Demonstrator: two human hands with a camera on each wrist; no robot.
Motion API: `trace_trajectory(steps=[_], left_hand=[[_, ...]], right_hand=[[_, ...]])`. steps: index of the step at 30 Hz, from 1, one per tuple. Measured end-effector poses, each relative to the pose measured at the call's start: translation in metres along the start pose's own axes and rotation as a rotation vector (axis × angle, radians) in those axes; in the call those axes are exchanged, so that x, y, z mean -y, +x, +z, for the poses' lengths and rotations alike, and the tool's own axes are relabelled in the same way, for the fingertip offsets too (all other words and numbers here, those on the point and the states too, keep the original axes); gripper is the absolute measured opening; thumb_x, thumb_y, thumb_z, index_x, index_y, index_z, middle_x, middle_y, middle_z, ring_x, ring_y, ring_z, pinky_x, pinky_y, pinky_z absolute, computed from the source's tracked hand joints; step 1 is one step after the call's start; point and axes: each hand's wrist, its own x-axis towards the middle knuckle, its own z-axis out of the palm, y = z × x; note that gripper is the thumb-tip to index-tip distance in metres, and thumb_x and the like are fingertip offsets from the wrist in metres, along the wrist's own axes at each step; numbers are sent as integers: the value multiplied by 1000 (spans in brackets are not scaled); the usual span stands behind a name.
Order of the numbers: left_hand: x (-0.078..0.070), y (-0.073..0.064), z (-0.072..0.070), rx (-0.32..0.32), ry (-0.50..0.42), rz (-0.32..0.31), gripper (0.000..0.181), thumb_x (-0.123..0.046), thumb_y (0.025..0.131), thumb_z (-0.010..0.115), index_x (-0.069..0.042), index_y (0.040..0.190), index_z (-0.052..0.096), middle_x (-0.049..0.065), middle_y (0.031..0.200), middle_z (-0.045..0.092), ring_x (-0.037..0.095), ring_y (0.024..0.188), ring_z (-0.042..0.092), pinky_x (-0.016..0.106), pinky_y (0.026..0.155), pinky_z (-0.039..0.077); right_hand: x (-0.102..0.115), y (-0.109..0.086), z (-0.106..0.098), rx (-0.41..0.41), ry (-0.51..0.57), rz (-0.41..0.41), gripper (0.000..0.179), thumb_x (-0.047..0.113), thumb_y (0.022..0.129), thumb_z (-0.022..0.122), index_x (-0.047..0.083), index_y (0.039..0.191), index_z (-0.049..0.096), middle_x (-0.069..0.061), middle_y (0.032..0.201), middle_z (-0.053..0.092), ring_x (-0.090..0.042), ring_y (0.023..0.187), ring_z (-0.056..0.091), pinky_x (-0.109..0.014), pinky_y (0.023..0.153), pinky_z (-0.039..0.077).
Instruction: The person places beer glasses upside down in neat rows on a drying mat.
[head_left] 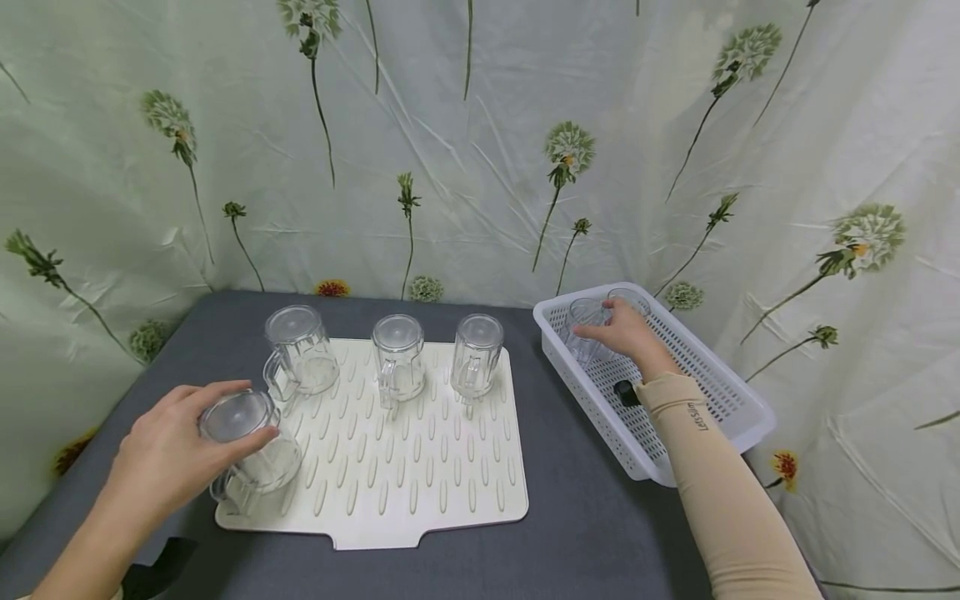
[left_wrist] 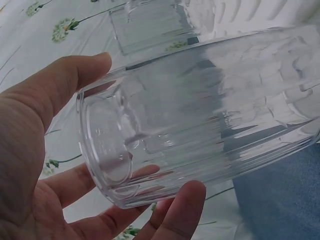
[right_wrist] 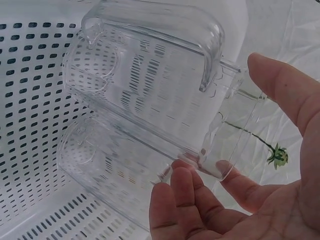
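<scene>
At the front left corner of the white drying mat [head_left: 408, 517], my left hand [head_left: 168, 446] holds an upside-down clear glass mug [head_left: 273, 465] by its base end, thumb on one side and fingers on the other. The mug's handle points toward the lower left in the head view. Inside the white perforated basket [head_left: 592, 425], my right hand [head_left: 633, 337] grips a second glass mug [right_wrist: 150, 85] near its upper end, with the thumb and fingers on opposite sides. Another clear glass [right_wrist: 110, 165] stands close beside that mug in the basket.
Three more upside-down glass mugs stand along the mat's back edge: a left one [head_left: 300, 350], a middle one [head_left: 401, 358] and a right one [head_left: 477, 358]. A dark table [head_left: 570, 517] lies beneath, and a flower-printed curtain [head_left: 465, 183] hangs close behind.
</scene>
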Motion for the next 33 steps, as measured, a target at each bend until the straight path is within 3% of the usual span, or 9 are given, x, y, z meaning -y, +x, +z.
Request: trace_trajectory(steps=[6, 15, 22, 30, 33], left_hand=[[-2, -4, 3, -25, -18, -24, 88, -71, 82, 83, -14, 146, 64, 34, 142, 53, 59, 115, 56, 65, 68, 47], [0, -7, 3, -54, -49, -23, 90, -71, 80, 85, -14, 147, 63, 34, 142, 54, 58, 119, 53, 71, 78, 45], [1, -9, 5, -67, -52, -26, 90, -69, 80, 85, -14, 147, 62, 34, 142, 54, 57, 117, 54, 70, 76, 45], [3, -11, 4, -98, -32, -30, 89, -68, 79, 88, -14, 146, 63, 28, 126, 59, 37, 100, 58, 47, 63, 42], [2, -12, 3, -100, -36, -43, 90, -67, 79, 88, -12, 146, 63, 28, 126, 59, 37, 102, 57, 51, 67, 43]], right_hand=[[-3, 1, 1, -2, 17, -10, 98, 46, 104, 69, -4, 169, 16, -36, 164, 35, -51, 150, 41, -64, 119, 43], [-7, 0, 0, -19, 41, -14, 97, 48, 100, 73, -1, 168, 23, -35, 161, 40, -51, 147, 44, -63, 116, 46], [-13, -3, -1, -27, 37, -39, 95, 47, 100, 74, -2, 167, 27, -35, 159, 42, -50, 146, 45, -63, 115, 47], [-16, -6, 0, -44, 28, -53, 95, 45, 99, 76, -3, 166, 29, -33, 155, 46, -49, 140, 49, -60, 111, 49], [-18, -7, 0, -51, 19, -57, 94, 45, 98, 76, -4, 165, 30, -33, 153, 47, -49, 138, 51, -60, 110, 50]])
